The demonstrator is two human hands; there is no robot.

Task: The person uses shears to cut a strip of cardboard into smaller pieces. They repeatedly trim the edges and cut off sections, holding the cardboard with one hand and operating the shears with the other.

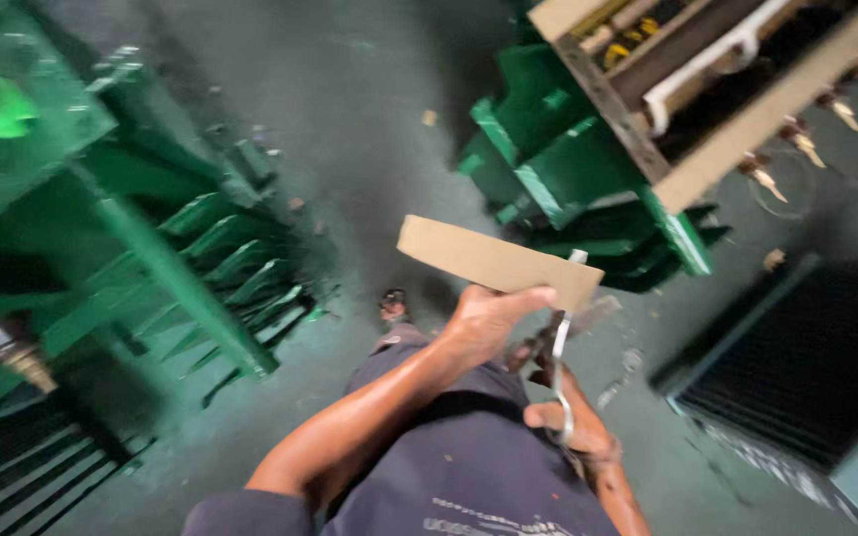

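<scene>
Dim grey-green concrete floor (369,119) between green metal frames (181,268), a dark finned radiator (806,367) alongside.

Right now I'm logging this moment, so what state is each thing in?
Cardboard strip: flat, lifted off the floor, gripped in the left hand.
Metal tool: upright, held in the right hand, its top touching the strip.
Green metal frames: standing on the floor.
Wooden crate: open-sided, parts inside.
</scene>
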